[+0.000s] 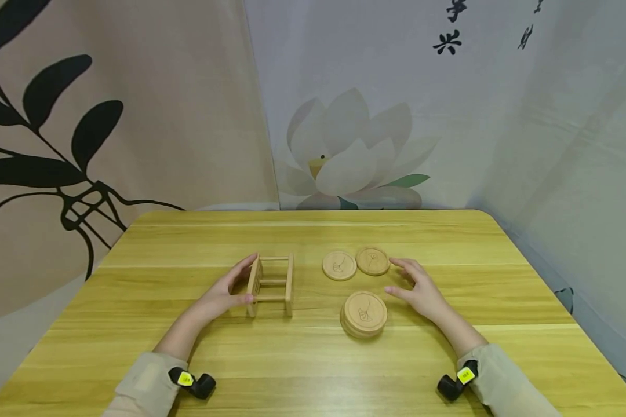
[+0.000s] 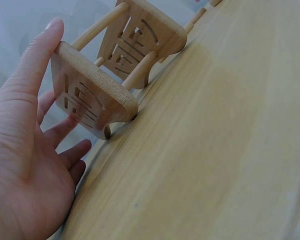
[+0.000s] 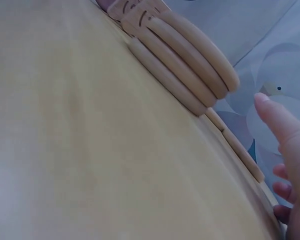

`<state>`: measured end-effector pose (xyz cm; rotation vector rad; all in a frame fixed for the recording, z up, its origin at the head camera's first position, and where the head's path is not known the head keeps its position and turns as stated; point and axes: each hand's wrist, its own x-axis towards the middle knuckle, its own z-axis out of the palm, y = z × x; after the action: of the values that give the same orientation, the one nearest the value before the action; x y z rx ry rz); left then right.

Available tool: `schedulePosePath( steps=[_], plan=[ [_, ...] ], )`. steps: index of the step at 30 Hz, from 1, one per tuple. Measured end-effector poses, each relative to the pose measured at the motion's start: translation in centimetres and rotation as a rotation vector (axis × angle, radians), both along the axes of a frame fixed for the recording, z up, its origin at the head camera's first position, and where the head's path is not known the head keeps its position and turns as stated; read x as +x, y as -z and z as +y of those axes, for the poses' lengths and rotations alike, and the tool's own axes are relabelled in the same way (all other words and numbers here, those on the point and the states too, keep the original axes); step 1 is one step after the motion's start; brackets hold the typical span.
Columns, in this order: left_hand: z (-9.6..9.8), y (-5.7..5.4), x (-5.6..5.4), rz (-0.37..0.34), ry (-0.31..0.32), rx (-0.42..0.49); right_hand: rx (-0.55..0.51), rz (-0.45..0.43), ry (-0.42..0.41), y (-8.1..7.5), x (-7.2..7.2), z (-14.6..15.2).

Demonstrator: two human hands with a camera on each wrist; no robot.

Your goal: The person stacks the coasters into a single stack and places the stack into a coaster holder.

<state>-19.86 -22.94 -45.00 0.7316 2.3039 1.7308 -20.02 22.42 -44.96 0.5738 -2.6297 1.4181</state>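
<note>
In the head view a small wooden coaster rack (image 1: pixel 289 284) stands on the left part of the table, its two slotted end panels joined by round rods. My left hand (image 1: pixel 221 295) holds its left panel (image 2: pixel 85 92), thumb at the near edge and fingers at the far edge. A stack of round wooden coasters (image 1: pixel 365 313) with line drawings sits right of the rack. Beyond it, two single coasters, one paler (image 1: pixel 339 266) and one darker (image 1: pixel 372 261), lie flat side by side. My right hand (image 1: pixel 419 289) has thumb and fingers spread, fingertips right by the darker coaster's edge, holding nothing.
The wooden table (image 1: pixel 292 365) ends at a far edge in front of a hanging cloth (image 1: pixel 198 104) printed with leaves and a lotus flower. Black wrist cameras (image 1: pixel 200 385) are strapped over both pale sleeves (image 1: pixel 146 379).
</note>
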Motion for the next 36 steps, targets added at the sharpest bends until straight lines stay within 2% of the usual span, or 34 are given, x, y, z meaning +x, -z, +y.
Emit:
schedulePosePath(
  steps=[2, 10, 18, 27, 36],
  plan=[
    [0.0, 0.0, 0.0, 0.001, -0.002, -0.002, 0.013, -0.001, 0.010, 0.9, -0.8, 0.4],
    [0.0, 0.0, 0.0, 0.015, -0.008, -0.016, 0.065, -0.003, 0.040, 0.9, -1.9, 0.3],
    [-0.1, -0.1, 0.0, 0.010, 0.003, 0.001, 0.097, -0.045, 0.019, 0.9, -3.2, 0.0],
    [-0.3, 0.1, 0.0, 0.009, 0.004, 0.007, 0.122, -0.039, -0.007, 0.9, -4.7, -0.4],
    [-0.1, 0.0, 0.0, 0.004, 0.015, 0.009, 0.185, -0.033, -0.010, 1.2, -5.5, -0.4]
  ],
)
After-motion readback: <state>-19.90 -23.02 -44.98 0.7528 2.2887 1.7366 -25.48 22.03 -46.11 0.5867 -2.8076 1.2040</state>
